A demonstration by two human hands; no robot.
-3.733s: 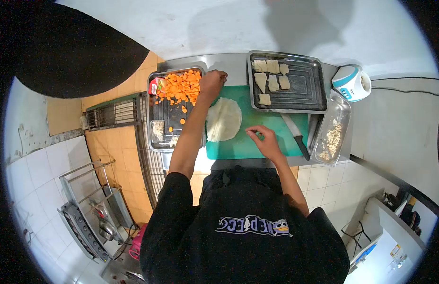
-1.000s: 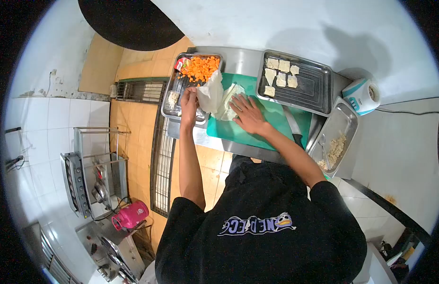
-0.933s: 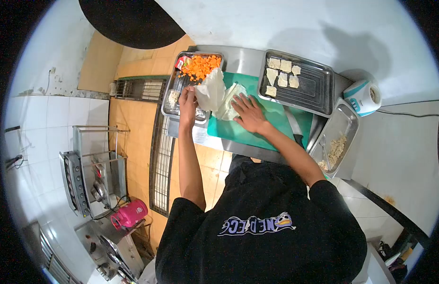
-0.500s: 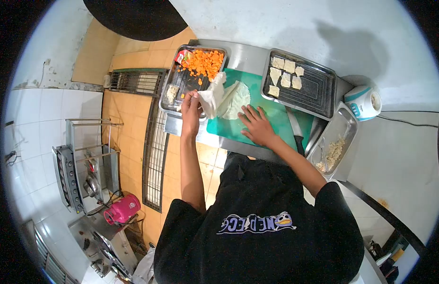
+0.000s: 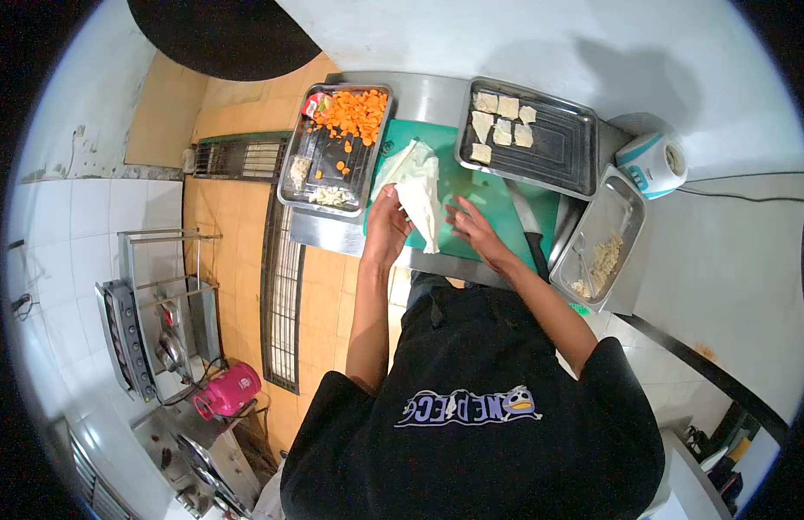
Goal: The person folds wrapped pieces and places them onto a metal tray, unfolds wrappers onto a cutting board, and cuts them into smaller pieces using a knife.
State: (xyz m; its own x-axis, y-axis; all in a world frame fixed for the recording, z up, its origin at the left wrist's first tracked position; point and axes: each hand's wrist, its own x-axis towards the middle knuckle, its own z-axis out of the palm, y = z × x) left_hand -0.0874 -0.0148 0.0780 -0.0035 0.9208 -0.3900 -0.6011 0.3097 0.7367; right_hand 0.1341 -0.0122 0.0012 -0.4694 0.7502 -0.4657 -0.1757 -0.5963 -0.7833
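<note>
Gripping with the left hand a pale thin sheet, pinched at its left side between thumb and fingers; holding it folded over the left half of the green cutting board; running lengthwise from far to near, leaning slightly to the right, with the narrow end pointing to the near edge of the board; showing more pale layer towards the board's far left corner, but cannot tell whether one sheet or several.

Holding the right hand open, with fingers spread and directed to the sheet, just beside its right side; cannot tell whether touching it.

Seeing, next to the board's left edge, a dark tray with carrot pieces in its far half, a red packet in its far left corner and white bits along its near edge; seeing, over the board's far right corner, a second tray with flat pale pieces in its left half; seeing also a knife, handle directed to the board's near right corner; farther right, finding a metal container with chopped food in its near half.
</note>
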